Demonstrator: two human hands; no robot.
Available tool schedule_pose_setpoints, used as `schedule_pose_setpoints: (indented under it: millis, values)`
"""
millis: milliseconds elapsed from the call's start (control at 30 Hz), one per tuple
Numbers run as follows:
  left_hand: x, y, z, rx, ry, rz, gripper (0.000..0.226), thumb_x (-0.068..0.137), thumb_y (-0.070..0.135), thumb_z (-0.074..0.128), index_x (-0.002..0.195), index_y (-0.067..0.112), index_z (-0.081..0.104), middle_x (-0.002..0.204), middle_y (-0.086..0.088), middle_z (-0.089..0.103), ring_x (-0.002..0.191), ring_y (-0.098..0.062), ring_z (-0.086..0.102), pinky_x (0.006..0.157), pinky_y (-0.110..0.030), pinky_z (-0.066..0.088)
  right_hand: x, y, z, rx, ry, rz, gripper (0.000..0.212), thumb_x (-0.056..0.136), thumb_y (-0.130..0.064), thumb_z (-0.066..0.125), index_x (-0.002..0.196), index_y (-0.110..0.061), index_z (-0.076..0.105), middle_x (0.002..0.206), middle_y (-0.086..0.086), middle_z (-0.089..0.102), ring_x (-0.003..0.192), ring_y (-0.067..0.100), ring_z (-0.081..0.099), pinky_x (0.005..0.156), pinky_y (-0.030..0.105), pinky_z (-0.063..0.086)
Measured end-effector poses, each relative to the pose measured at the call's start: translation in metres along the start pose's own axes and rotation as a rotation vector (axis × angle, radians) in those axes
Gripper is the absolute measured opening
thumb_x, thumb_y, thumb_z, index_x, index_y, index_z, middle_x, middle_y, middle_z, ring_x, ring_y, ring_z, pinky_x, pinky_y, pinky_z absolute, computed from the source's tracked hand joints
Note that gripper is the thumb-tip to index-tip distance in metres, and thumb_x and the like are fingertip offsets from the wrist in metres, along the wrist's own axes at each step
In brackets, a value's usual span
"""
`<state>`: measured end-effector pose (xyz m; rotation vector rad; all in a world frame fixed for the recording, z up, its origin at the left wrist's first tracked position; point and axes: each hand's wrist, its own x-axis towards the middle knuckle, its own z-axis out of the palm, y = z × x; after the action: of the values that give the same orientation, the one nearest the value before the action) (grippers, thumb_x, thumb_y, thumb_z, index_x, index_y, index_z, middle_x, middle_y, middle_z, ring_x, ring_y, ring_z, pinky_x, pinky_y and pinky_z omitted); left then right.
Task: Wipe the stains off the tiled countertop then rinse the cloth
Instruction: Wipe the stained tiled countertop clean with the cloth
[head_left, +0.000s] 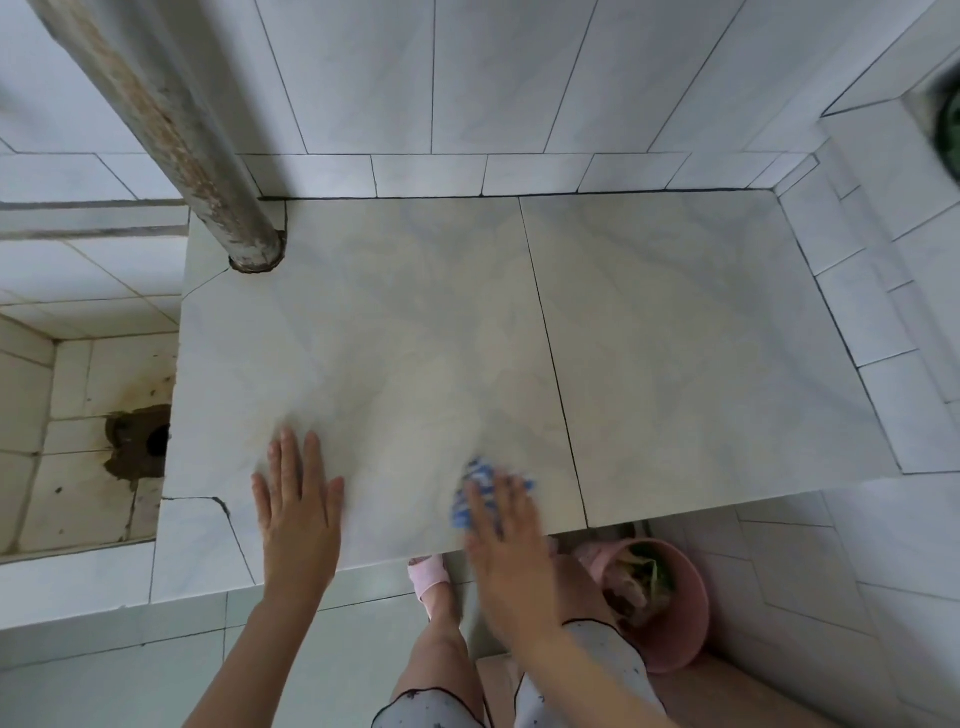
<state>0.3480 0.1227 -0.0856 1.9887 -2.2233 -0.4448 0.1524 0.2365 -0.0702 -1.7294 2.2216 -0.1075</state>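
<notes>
Just right of the right hand (506, 530) a pink bucket (670, 603) stands on the floor, that blurred hand presses straight fingers onto the blue-and-white cloth (478, 475) at the near edge of the worktop (675, 338), the left hand (298, 499) lies flat and empty beside it, and a rusty pipe (156, 119) rises beyond.

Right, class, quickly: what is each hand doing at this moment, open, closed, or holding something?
Left hand: open, flat on the countertop.
Right hand: open, fingers straight, pressing the blue cloth.
</notes>
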Motion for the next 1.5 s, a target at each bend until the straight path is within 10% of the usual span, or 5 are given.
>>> schedule_pose_setpoints:
  millis: [267,633,767,1100,1500]
  values:
    - [-0.007,-0.008,-0.002,-0.011,-0.051,0.030,0.065,0.094,0.048,0.013,0.150,0.014,0.011,0.158,-0.008,0.003,0.145,-0.016,-0.005,0.118,-0.042,0.002,-0.018,-0.017,0.013,-0.043,-0.067,-0.255,0.049,0.101,-0.036,0.013,0.148,-0.029,0.021,0.156,0.002,0.018,0.144,0.020,0.018,0.116,0.036,0.013]
    - [-0.007,-0.007,-0.001,-0.030,-0.057,0.015,0.064,0.094,0.047,0.013,0.150,0.017,0.010,0.158,-0.006,0.002,0.145,-0.015,-0.007,0.117,-0.035,-0.007,-0.031,0.126,-0.019,-0.129,-0.005,0.345,0.061,0.099,-0.044,-0.006,0.150,-0.014,0.006,0.157,0.014,-0.004,0.145,0.030,-0.003,0.118,0.044,0.005]
    - [-0.008,-0.007,-0.002,-0.045,-0.059,0.015,0.059,0.098,0.042,0.022,0.150,0.017,0.010,0.158,-0.006,0.002,0.145,-0.015,-0.007,0.118,-0.039,-0.003,-0.033,0.047,-0.004,-0.051,0.024,0.134,0.053,0.099,-0.032,0.028,0.149,-0.017,0.019,0.158,0.011,0.007,0.145,0.030,0.008,0.118,0.040,0.002]
    - [-0.013,-0.023,-0.010,-0.033,-0.101,0.048,0.064,0.093,0.051,0.012,0.150,0.024,0.007,0.158,0.001,-0.004,0.145,-0.012,-0.011,0.118,-0.037,-0.003,-0.004,-0.019,0.008,-0.073,-0.082,-0.382,0.050,0.099,-0.039,0.026,0.148,-0.029,0.022,0.155,0.001,0.023,0.144,0.019,0.016,0.114,0.037,0.017]
    - [-0.023,-0.035,-0.013,-0.006,-0.024,0.011,0.062,0.095,0.047,0.020,0.150,0.020,0.014,0.158,-0.004,0.006,0.146,-0.017,0.001,0.118,-0.042,0.008,0.030,0.051,-0.018,-0.034,0.017,0.036,0.053,0.101,-0.039,0.010,0.150,-0.018,0.018,0.157,0.013,0.009,0.145,0.030,0.007,0.115,0.043,0.012]
